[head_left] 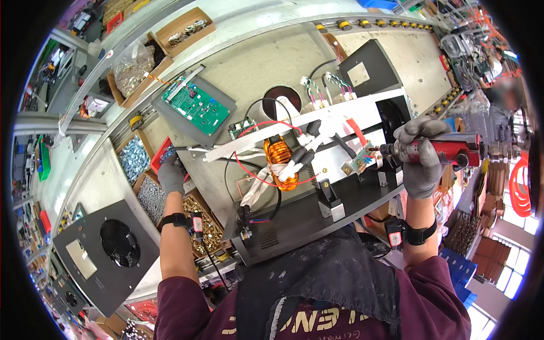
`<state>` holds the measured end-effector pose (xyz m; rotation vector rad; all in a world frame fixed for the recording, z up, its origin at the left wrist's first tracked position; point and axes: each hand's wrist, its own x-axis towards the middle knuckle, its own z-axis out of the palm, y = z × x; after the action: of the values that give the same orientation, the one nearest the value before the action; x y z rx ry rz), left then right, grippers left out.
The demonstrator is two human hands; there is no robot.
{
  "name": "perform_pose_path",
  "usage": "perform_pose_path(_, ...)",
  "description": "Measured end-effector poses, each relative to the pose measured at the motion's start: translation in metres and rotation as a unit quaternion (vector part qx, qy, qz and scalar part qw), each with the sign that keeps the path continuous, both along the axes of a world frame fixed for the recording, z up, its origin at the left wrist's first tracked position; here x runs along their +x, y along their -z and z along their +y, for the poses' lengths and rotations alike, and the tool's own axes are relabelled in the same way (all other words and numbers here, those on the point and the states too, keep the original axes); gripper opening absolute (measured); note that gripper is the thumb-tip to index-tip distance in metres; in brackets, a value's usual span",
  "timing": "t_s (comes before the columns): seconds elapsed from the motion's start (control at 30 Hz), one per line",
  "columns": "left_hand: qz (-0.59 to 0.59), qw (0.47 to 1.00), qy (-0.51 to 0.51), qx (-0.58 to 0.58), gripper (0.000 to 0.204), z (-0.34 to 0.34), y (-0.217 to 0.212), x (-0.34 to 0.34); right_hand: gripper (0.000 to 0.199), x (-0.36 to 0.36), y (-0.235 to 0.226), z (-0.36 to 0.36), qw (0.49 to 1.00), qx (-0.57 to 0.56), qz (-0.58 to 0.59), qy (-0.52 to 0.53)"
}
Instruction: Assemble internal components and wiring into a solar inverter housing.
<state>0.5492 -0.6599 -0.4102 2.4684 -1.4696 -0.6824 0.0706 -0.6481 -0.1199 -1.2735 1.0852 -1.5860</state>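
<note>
- The dark metal chassis (263, 243) is lying just in front of the person's apron (317, 272), which is covering part of its near edge.
- Brass-coloured fasteners (211, 229) are sitting by the left forearm, partly hidden behind it.
- The gloved left hand (171, 177) is reaching over the near end of a small red tray (158, 160); its fingertips are disappearing among the contents, so I cannot tell whether they are pinching anything.
- The gloved right hand (420, 156) is gripping a red power tool (462, 152), its fingers wrapping around the body and hiding the middle of it.
- The tool's dark tip is protruding left of those fingers, pointing at a small circuit board (360, 161); whether it is touching is hard to make out.
- A copper coil (277, 156) is standing between the two hands, partly covered by white wrapping and cables.
- Beyond the left hand, a green circuit board (195, 106) is resting on a grey panel.
- At the far right, blur is obscuring a patch of the background.
</note>
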Motion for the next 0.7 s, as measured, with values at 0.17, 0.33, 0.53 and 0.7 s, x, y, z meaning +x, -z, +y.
perform_pose_path(0.17, 0.155, 0.967, -0.174, -0.106, 0.029, 0.007, -0.056, -0.019, 0.042, -0.010, -0.013, 0.002, 0.997, 0.053, -0.006, -0.060)
perform_pose_path(0.33, 0.487, 0.775, -0.300, -0.269, 0.021, 0.054, -0.158, -0.049, 0.045, 0.003, -0.044, 0.002, 0.983, -0.068, -0.050, -0.164)
perform_pose_path(0.53, 0.807, 0.509, -0.202, -0.222, 0.024, 0.122, -0.260, -0.174, 0.040, 0.040, -0.076, 0.010, 0.906, -0.158, -0.117, -0.374)
perform_pose_path(0.7, 0.856, 0.449, -0.203, -0.158, 0.023, 0.137, -0.299, -0.253, 0.038, 0.063, -0.085, 0.024, 0.858, -0.204, -0.168, -0.440)
